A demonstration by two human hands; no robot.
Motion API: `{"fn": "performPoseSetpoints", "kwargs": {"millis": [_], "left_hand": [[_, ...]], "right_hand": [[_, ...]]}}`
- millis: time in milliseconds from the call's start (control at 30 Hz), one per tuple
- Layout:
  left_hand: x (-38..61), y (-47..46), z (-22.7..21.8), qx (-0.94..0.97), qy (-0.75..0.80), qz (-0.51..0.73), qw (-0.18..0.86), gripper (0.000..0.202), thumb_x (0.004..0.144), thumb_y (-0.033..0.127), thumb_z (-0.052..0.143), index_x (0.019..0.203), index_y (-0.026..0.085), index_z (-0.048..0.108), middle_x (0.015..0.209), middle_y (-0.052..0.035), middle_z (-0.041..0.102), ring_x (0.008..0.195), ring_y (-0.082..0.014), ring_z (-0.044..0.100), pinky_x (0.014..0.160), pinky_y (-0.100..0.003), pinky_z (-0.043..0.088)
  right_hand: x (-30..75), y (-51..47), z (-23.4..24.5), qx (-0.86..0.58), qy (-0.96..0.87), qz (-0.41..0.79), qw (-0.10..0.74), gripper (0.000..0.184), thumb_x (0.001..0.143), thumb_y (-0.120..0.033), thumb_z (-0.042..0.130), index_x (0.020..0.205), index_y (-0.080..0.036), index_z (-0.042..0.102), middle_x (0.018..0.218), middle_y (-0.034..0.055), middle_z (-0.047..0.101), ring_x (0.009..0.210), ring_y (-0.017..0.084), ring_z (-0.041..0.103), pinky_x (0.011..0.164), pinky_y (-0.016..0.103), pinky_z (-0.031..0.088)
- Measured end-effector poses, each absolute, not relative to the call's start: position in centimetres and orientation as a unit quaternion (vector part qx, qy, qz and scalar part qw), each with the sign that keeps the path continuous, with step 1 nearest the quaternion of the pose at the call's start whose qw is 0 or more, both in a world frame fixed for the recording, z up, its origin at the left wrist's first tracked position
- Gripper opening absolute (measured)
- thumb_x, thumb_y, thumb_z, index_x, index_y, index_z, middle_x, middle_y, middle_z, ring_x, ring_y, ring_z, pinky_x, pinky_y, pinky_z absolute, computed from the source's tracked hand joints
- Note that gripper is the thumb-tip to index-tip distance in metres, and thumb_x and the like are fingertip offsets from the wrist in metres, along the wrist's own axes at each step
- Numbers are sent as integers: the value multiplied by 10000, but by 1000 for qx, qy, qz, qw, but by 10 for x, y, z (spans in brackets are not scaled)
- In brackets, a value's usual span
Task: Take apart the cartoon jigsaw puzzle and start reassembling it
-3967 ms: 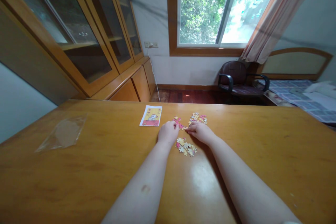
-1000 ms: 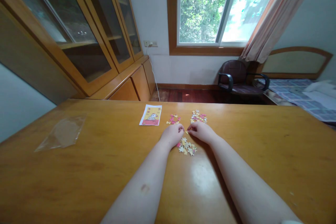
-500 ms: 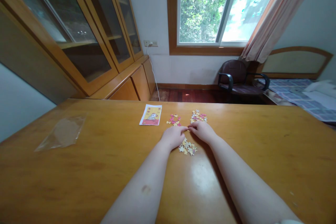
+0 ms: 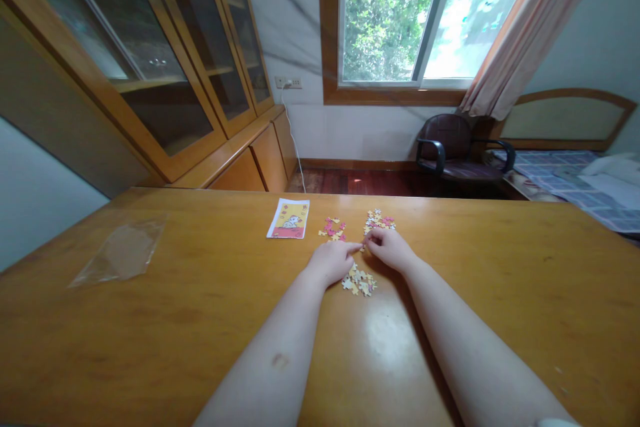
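Observation:
My left hand (image 4: 331, 261) rests on the desk with its index finger stretched to the right, the tip pressing a small puzzle piece (image 4: 363, 249). Just right of that piece is my right hand (image 4: 391, 249), its thumb and fingers curled into a pinch. Whatever sits between those fingertips is too small to make out. Loose cream and yellow puzzle pieces (image 4: 361, 281) lie close below the hands. Beyond the left hand is a pink and yellow cluster of pieces (image 4: 333, 228). A larger mixed pile (image 4: 379, 219) lies behind the right hand, which partly covers it.
A picture card (image 4: 289, 219) with a cartoon animal lies left of the piles. Farther left is a clear plastic bag (image 4: 120, 253) on the wooden desk (image 4: 200, 320). Past the desk stand a glass-door cabinet (image 4: 240, 120), an armchair (image 4: 450, 147) and a bed (image 4: 565, 167).
My right hand's fingertips have drawn back slightly to the right and lifted, parting from the left fingertip. A small piece now shows in the gap. The left hand keeps nearly the same place.

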State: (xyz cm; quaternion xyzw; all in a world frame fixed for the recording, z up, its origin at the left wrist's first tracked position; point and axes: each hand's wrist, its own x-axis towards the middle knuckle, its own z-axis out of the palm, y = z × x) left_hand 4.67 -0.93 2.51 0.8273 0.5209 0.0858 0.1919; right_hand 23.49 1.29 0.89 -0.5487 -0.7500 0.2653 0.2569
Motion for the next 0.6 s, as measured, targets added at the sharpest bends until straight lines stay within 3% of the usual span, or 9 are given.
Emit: {"fn": "performPoseSetpoints", "kwargs": {"millis": [133, 400, 600], "left_hand": [[48, -10, 26, 834, 515, 66, 189, 475, 818, 204, 452, 1230, 393, 595, 1142, 5, 688, 1039, -229, 627, 895, -339, 475], [45, -2, 23, 757, 613, 100, 202, 403, 843, 214, 439, 1185, 294, 637, 1235, -18, 640, 1122, -203, 587, 945, -305, 443], [45, 1, 20, 736, 631, 128, 209, 385, 838, 191, 441, 1158, 264, 643, 1198, -29, 661, 1100, -197, 600, 939, -300, 448]], "right_hand": [[240, 16, 11, -558, -729, 260, 298, 192, 764, -242, 491, 769, -174, 671, 594, -19, 579, 567, 115, 493, 566, 221, 374], [222, 4, 16, -477, -791, 356, 140, 216, 703, -247, 620, 878, -210, 741, 643, -24, 652, 561, 101, 533, 561, 205, 384], [220, 4, 18, -489, -798, 335, 106, 210, 690, -268, 657, 876, -236, 749, 647, -24, 660, 554, 104, 538, 538, 207, 362]]}}
